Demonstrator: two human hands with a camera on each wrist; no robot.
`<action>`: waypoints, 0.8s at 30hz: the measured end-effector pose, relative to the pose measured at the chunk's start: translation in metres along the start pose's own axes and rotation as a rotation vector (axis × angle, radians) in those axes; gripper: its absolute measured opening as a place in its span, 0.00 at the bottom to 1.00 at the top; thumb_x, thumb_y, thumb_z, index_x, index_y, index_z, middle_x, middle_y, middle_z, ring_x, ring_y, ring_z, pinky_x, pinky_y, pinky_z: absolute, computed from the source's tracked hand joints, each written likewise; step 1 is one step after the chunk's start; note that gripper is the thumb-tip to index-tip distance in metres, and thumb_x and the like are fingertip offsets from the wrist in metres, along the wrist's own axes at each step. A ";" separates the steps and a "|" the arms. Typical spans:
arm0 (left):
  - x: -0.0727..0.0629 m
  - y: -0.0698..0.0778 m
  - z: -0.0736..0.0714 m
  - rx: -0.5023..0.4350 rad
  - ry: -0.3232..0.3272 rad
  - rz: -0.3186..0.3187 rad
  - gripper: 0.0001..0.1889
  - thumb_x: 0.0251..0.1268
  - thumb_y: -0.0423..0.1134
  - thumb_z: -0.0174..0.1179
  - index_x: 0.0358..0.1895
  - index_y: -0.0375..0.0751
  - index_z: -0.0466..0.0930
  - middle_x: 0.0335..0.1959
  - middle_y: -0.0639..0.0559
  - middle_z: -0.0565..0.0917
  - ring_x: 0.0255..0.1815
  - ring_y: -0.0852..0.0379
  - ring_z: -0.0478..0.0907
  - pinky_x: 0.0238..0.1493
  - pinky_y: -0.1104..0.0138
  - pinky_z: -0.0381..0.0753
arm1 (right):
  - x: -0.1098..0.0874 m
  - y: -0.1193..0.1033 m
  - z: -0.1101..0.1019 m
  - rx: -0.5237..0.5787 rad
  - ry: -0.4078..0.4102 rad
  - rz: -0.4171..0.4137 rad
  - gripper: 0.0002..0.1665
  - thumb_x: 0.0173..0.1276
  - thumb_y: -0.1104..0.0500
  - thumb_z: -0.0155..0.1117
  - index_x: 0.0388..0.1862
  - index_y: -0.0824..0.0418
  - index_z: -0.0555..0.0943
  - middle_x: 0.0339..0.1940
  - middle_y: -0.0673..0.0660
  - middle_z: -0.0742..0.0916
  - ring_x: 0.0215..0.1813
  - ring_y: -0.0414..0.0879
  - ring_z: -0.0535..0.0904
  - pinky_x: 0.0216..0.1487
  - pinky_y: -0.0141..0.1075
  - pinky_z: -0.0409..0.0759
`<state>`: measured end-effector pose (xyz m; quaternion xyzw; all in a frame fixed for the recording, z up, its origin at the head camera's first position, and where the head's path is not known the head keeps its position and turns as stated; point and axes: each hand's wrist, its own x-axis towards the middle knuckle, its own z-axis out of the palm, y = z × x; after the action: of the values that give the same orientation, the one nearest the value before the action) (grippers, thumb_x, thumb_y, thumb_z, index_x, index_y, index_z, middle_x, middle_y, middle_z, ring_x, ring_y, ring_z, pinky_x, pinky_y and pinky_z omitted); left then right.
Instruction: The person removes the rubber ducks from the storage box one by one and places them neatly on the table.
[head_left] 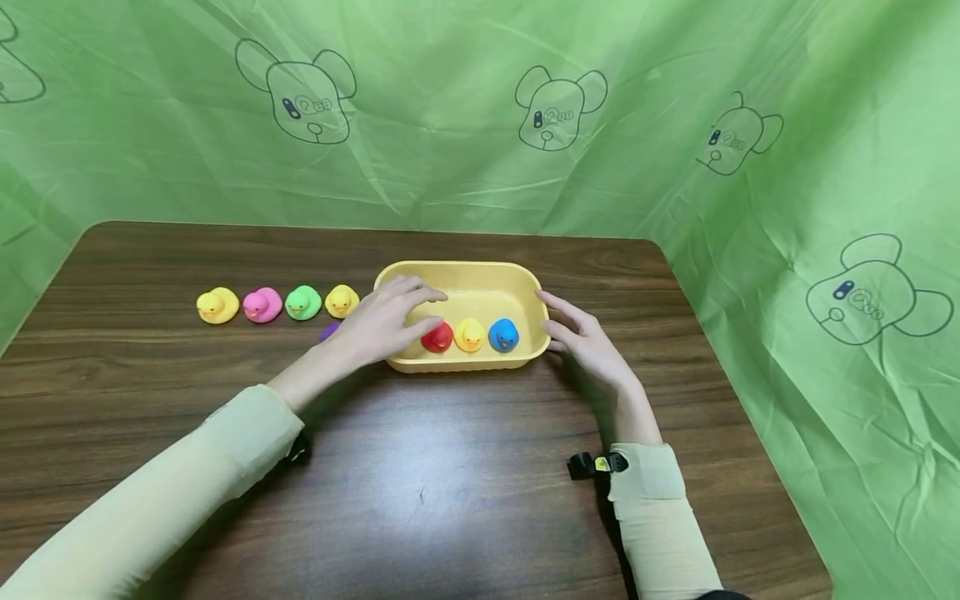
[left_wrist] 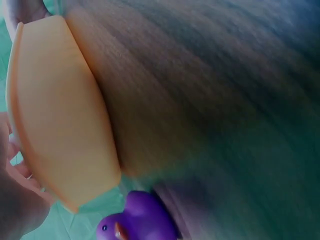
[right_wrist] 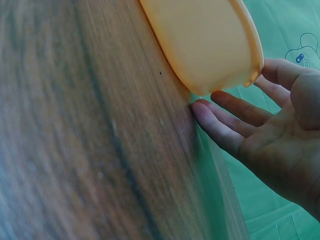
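Observation:
A yellow plastic tub [head_left: 480,362] stands on the table, with a red duck [head_left: 437,337], a yellow duck [head_left: 470,334] and a blue duck [head_left: 504,335] in a row along its near side. My left hand [head_left: 378,327] reaches over the tub's left end, fingers spread above the inside and thumb by the red duck; nothing shows in its grasp. At the right end, my right hand [head_left: 588,343] has loosely extended fingers against the tub's outer wall [right_wrist: 215,45]. A purple duck [left_wrist: 145,217] sits just left of the tub, mostly hidden by my left hand in the head view.
Left of the tub a row of ducks stands on the brown wooden table [head_left: 435,483]: yellow [head_left: 217,306], pink [head_left: 262,305], green [head_left: 303,302] and another yellow one [head_left: 342,301]. Green cloth [head_left: 435,108] hangs behind the table and along its right side.

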<state>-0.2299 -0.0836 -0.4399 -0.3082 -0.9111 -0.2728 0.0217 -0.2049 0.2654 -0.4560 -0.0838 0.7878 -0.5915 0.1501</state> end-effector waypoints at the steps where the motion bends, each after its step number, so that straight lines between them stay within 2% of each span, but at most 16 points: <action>1: 0.001 0.000 0.001 0.001 -0.005 -0.003 0.21 0.73 0.50 0.62 0.63 0.47 0.82 0.59 0.47 0.83 0.65 0.44 0.76 0.67 0.46 0.76 | 0.000 0.000 0.000 0.000 0.000 0.001 0.33 0.82 0.54 0.56 0.82 0.46 0.63 0.76 0.63 0.74 0.70 0.57 0.77 0.56 0.30 0.85; 9: 0.007 0.002 0.011 0.039 -0.030 -0.018 0.21 0.72 0.51 0.63 0.62 0.48 0.83 0.58 0.48 0.84 0.64 0.44 0.77 0.66 0.45 0.76 | 0.000 0.000 -0.001 -0.012 -0.002 0.002 0.33 0.82 0.53 0.56 0.82 0.45 0.63 0.76 0.63 0.74 0.71 0.58 0.77 0.56 0.30 0.85; 24: 0.008 0.003 0.018 0.137 -0.068 -0.068 0.20 0.71 0.57 0.62 0.58 0.53 0.86 0.58 0.53 0.84 0.62 0.48 0.77 0.64 0.49 0.76 | 0.001 0.000 0.000 -0.001 0.000 0.000 0.32 0.82 0.56 0.55 0.82 0.47 0.63 0.77 0.62 0.73 0.71 0.59 0.77 0.56 0.31 0.85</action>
<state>-0.2320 -0.0676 -0.4520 -0.2841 -0.9377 -0.1999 0.0026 -0.2058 0.2652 -0.4557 -0.0838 0.7880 -0.5911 0.1502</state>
